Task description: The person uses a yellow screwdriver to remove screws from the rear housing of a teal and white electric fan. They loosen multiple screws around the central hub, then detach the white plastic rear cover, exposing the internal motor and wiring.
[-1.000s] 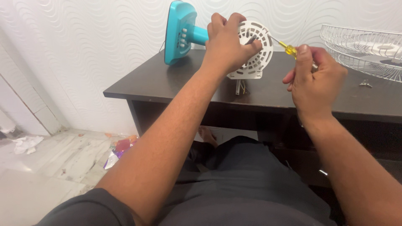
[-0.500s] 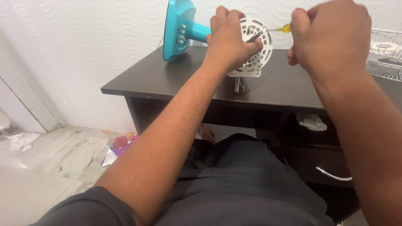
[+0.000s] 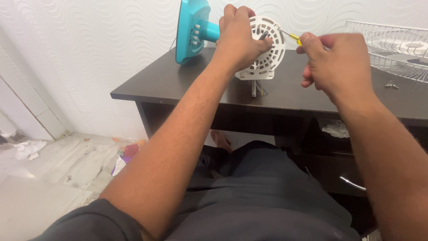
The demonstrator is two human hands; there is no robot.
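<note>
Left hand (image 3: 239, 38): top centre of the frame, grip clenched over the white slotted fan housing (image 3: 266, 47).
Right hand (image 3: 337, 64): upper right, grip closed on a yellow-handled screwdriver (image 3: 293, 38), its shaft reaching the housing.
Fan: lay on its side on the dark worktop (image 3: 178, 82), teal base (image 3: 191, 30) upper left.
Wire guard (image 3: 392, 49): far right on the worktop.

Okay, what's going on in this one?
A seated person is working on a small table fan laid on its side on a dark desk. The left hand grips the white slotted motor housing, whose teal base points left. The right hand holds a yellow-handled screwdriver with its tip at the housing. A white wire fan guard lies at the right.
</note>
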